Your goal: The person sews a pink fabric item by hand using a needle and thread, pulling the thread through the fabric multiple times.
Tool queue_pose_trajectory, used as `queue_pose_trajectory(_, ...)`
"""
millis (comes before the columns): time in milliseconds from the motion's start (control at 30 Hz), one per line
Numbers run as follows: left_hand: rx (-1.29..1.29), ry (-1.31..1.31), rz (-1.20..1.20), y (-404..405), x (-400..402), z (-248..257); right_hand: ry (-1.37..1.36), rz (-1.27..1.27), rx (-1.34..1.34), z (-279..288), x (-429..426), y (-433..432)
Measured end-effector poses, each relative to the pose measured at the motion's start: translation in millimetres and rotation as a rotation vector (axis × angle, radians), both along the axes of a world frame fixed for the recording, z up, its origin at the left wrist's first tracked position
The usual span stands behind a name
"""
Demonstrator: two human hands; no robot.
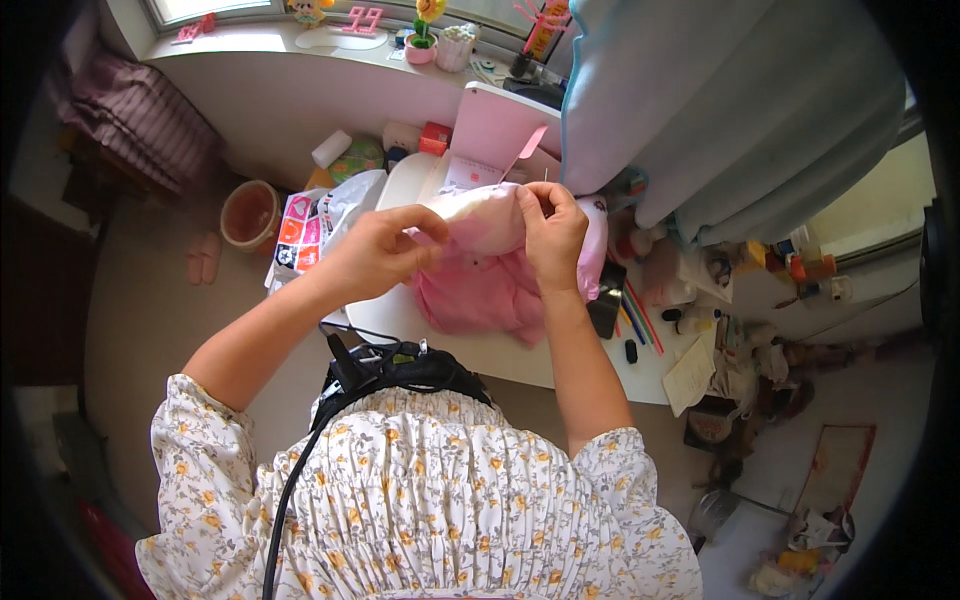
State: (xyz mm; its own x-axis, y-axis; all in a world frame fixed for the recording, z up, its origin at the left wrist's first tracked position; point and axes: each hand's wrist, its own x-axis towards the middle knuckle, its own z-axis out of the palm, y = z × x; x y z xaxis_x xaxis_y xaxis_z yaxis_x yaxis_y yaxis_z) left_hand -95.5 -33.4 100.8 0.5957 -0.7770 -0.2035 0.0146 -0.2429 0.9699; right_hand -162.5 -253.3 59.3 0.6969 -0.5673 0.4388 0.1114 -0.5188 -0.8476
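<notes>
A pink and white cloth garment (480,289) hangs in soft folds over the desk in front of me. My right hand (556,229) pinches its pale upper edge between thumb and bent fingers. A thin line, perhaps a needle, sticks up just above that hand. At the cloth's left side, my left hand (390,244) has its thumb and fingers curled around a bit of pink fabric; these fingertips are slightly blurred. Between the hands the pale part of the cloth is stretched and bulges. Part of the garment drapes behind my right wrist.
The white desk (510,367) holds a pink-backed panel (499,124), a printed plastic bag (319,221), several coloured sticks (637,311) and a small black spool-like object (631,351). A curtain (720,105) hangs at the right. A bucket (250,214) and pink slippers (203,259) are on the floor.
</notes>
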Motion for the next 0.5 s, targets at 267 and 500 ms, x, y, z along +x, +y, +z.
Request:
queue_pose_trajectory(267, -0.199, -0.768, 0.166, -29, 21, -47, 0.006, 0.06, 0.069, -4, -23, 13)
queue_pose_trajectory(500, -0.46, -0.971, 0.052, -70, 25, -67, -0.013, -0.017, 0.353, -18, -63, 16)
